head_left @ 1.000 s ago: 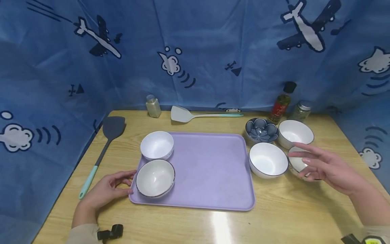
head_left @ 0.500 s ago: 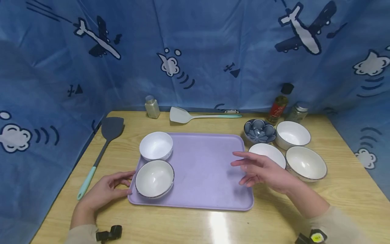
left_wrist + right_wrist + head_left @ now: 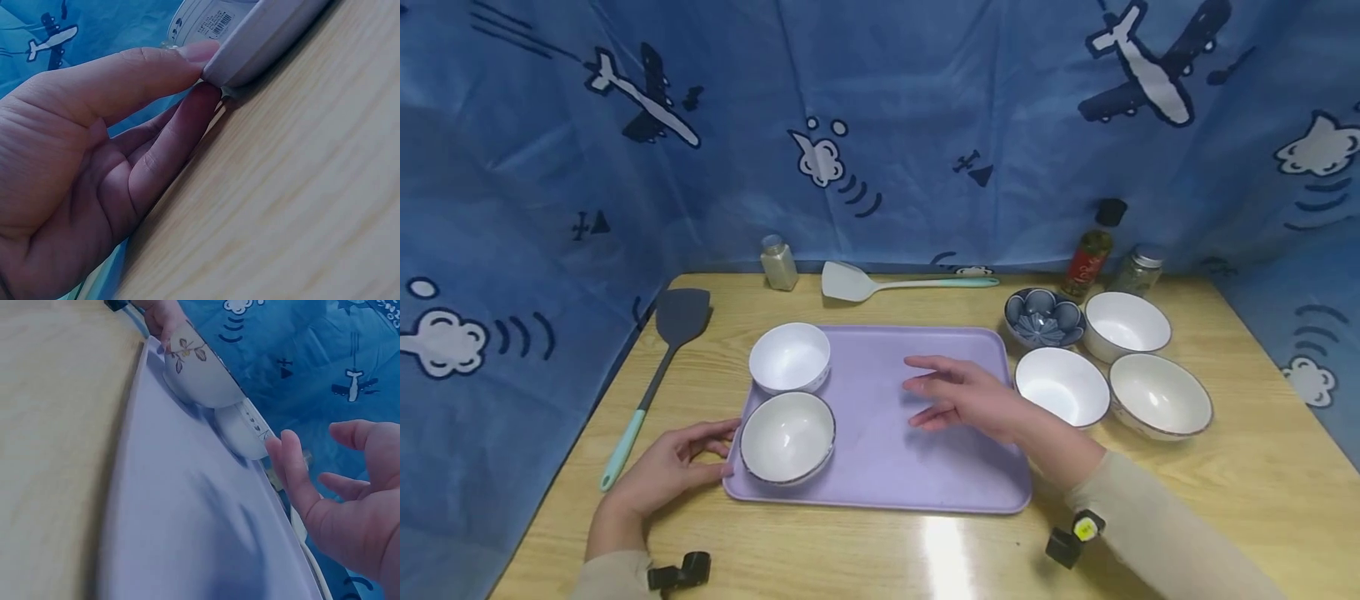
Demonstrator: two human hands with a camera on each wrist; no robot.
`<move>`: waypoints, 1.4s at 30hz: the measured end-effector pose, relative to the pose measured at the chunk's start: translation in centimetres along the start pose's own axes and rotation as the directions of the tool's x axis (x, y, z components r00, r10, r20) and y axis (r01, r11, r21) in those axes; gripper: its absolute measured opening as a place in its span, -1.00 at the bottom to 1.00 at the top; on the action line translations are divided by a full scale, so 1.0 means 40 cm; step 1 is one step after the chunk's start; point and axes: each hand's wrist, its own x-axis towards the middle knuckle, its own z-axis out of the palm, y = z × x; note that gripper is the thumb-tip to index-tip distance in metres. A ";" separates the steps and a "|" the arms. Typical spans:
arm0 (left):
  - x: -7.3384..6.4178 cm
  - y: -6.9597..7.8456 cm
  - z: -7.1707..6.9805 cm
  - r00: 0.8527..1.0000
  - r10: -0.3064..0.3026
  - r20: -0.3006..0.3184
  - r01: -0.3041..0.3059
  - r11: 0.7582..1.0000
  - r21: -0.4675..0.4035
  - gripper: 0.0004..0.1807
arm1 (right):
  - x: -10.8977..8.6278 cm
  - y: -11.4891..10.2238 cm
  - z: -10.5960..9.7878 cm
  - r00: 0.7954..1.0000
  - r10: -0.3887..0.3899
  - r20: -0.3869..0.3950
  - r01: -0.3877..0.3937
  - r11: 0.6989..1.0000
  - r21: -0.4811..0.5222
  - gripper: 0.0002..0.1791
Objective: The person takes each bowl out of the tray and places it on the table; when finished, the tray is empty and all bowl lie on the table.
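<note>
The purple tray [image 3: 917,475] lies on the table with two bowls on its left part: a white bowl [image 3: 790,358] behind and a cream bowl with a dark rim [image 3: 787,437] in front. My left hand [image 3: 673,467] is at the tray's left front corner. In the left wrist view its thumb [image 3: 162,75] lies over the tray's rim and a finger is underneath, pinching it. Over the tray's middle hovers my right hand [image 3: 962,396], fingers spread and holding nothing. Its wrist view shows the right hand [image 3: 350,500] above the tray, with both bowls beyond it.
Right of the tray stand a blue patterned bowl [image 3: 1043,318], two white bowls, [image 3: 1063,387] the nearer one, and a cream bowl [image 3: 1161,396]. A sauce bottle [image 3: 1086,262] and jar [image 3: 1138,271] stand behind. A dark spatula [image 3: 681,317] lies left; a pale spatula [image 3: 850,282] lies behind the tray.
My right hand has moved left from the bowls at the right to above the middle of the tray, still holding nothing. The left hand stays at the tray's corner.
</note>
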 end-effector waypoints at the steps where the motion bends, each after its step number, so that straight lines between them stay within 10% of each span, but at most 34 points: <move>1: 0.000 -0.001 0.000 1.000 0.002 -0.002 -0.002 1.000 0.000 -0.30 | 0.014 -0.005 0.005 1.000 0.001 0.002 -0.001 1.000 0.009 -0.31; 22: -0.010 0.001 0.002 0.998 0.056 -0.002 -0.056 0.997 -0.047 -0.33 | 0.247 -0.012 0.104 0.998 0.049 -0.036 -0.047 0.997 0.054 -0.39; 42: -0.005 -0.007 0.004 0.998 0.058 0.006 -0.058 0.995 -0.083 -0.34 | 0.336 0.002 0.168 0.998 0.059 -0.003 -0.058 0.991 0.123 -0.31</move>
